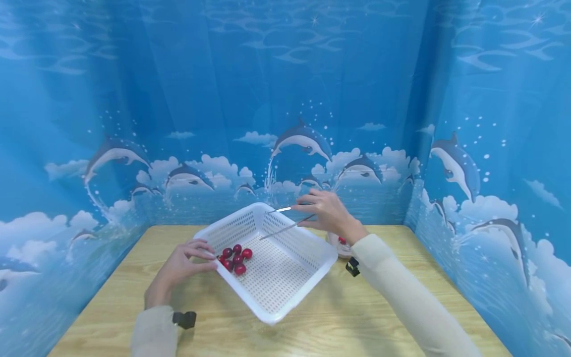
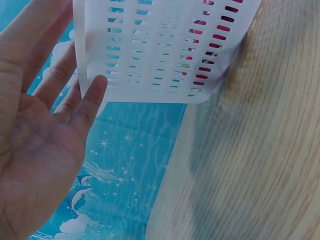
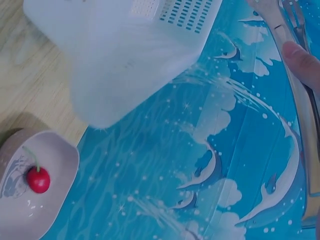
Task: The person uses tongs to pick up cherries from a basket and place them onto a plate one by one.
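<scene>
A white perforated plastic basket (image 1: 285,302) sits at an angle on the table. Several red cherries (image 1: 237,259) cluster in its left corner. At that same corner my left hand (image 1: 180,265) holds the rim, its thumb on the near side; the left wrist view shows the palm and the little finger against the outer wall. My right hand (image 1: 327,210) grips metal tongs (image 1: 290,228) above the basket's far side. Their arms are spread apart with nothing between the tips, away from the cherries. In the right wrist view one tong end looks fork-shaped.
A small pale bowl (image 3: 57,165) with one red cherry (image 3: 38,180) on a green stem stands right of the basket, partly behind the right forearm. Blue dolphin-print curtain (image 1: 285,99) surrounds the wooden table (image 1: 339,322) at the back and sides.
</scene>
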Tool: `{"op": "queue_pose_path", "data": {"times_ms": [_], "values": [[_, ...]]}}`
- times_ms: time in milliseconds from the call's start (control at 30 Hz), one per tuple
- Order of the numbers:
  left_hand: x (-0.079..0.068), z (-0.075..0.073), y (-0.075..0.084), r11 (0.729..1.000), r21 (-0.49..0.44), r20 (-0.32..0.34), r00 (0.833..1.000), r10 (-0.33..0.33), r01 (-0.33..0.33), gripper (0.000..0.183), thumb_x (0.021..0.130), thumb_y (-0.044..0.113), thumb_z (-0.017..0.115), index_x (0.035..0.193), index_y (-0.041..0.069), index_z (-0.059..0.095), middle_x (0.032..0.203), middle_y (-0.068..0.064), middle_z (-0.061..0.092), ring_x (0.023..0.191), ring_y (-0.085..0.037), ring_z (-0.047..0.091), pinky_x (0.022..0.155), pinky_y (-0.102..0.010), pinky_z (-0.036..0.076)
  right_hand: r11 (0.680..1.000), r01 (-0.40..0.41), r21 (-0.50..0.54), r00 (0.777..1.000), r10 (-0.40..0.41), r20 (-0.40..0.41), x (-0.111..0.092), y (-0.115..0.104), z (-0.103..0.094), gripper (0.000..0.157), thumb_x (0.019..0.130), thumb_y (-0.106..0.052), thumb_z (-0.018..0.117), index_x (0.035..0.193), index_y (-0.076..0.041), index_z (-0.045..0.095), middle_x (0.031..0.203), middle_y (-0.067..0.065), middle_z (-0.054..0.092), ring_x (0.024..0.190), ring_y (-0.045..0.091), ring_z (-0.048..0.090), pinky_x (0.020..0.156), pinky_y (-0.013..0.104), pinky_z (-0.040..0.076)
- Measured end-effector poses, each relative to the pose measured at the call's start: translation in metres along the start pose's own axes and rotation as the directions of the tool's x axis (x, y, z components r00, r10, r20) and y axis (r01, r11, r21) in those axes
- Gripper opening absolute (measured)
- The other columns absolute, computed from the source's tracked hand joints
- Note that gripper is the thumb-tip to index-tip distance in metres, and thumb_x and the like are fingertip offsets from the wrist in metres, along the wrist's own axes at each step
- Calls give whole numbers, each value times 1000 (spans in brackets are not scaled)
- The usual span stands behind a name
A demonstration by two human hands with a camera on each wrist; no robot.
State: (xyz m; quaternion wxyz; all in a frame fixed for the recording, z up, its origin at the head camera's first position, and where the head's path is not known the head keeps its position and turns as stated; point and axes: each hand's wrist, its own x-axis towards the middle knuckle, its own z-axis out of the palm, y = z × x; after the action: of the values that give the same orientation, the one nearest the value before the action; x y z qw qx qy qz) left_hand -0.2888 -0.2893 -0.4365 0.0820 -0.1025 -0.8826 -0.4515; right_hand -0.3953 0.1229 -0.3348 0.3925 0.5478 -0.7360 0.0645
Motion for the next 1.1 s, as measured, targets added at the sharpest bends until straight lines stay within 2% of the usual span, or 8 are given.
{"op": "queue_pose_path", "data": {"times_ms": [233,500,600,900,1100], "values": [[0,0,2,1000,12,6,1000,5,-5,26,78,24,90,98,8,82,121,-14,74,130,-40,54,113,-68,41,1000,15,-8,999,-15,34,9,-4,9,47,71,-34,95,113,-23,80,103,-1,77,87,18,67,65,29,58],[0,0,1,1000,15,6,1000,15,-15,26,78,24,90,97,9,82,121,-14,74,129,-39,54,113,-67,42,1000,-11,-15,986,13,164,17,-7,14,42,77,-37,90,116,-25,78,107,-1,77,95,18,68,72,30,61],[0,0,1,1000,17,6,1000,15,-15,26,78,25,90,97,9,82,121,-13,74,129,-39,54,113,-67,42,999,-27,-23,976,32,215,19,-8,18,42,79,-39,89,118,-27,78,110,-1,77,97,17,68,75,29,61],[-1,1,3,1000,14,6,1000,7,-7,27,78,24,91,97,8,82,121,-13,74,129,-39,54,113,-66,43,997,-70,-29,943,76,325,30,-15,30,39,83,-41,86,119,-31,77,110,-6,76,93,11,61,72,22,53],[0,0,3,1000,3,6,1000,1,-1,27,78,23,91,97,7,82,122,-14,74,130,-40,54,113,-66,42,994,-73,-82,904,100,416,40,-21,40,39,83,-42,85,120,-32,77,115,-7,76,98,11,62,76,22,56]]}}
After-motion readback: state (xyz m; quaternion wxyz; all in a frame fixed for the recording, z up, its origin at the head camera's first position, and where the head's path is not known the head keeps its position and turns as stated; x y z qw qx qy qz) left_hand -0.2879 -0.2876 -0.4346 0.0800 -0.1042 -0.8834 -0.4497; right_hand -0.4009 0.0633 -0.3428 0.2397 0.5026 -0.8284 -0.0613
